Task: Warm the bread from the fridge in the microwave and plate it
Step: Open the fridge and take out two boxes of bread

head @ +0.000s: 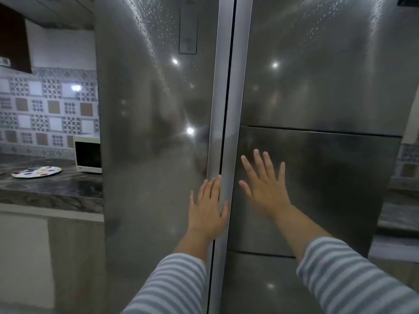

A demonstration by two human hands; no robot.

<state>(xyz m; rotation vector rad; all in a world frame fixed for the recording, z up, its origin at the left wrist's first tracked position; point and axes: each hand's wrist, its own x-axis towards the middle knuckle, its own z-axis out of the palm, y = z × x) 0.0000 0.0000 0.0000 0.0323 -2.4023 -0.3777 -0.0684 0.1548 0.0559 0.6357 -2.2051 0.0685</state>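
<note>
both hands lie flat against the closed fridge (pixel 317 87), fingers straight and spread, gripping nothing. left hand (pixel 207 210) rests on the edge of the left door (pixel 154 132), its fingertips lying along the vertical silver strip (pixel 223 109) beside the dark seam between the doors. right hand (pixel 264 183) presses palm-down on the right door, on the rectangular panel (pixel 328 189) set into its lower half, fingers fanned upward and apart. both forearms wear grey-and-white striped sleeves (pixel 353 277). bread is not visible; the doors are shut, so whatever is inside is hidden.

to the left of the fridge, a dark marbled table (pixel 45 189) runs along the wall. a white microwave (pixel 88 155) stands on it, just beside the fridge's left side, with its dark door closed as far as the dim view lets me tell. a white plate (pixel 36 172) with coloured dots lies flat on the table, near the microwave and apart from it. patterned tiles (pixel 45 109) cover the wall behind, and a dark cabinet (pixel 13 41) hangs above.
</note>
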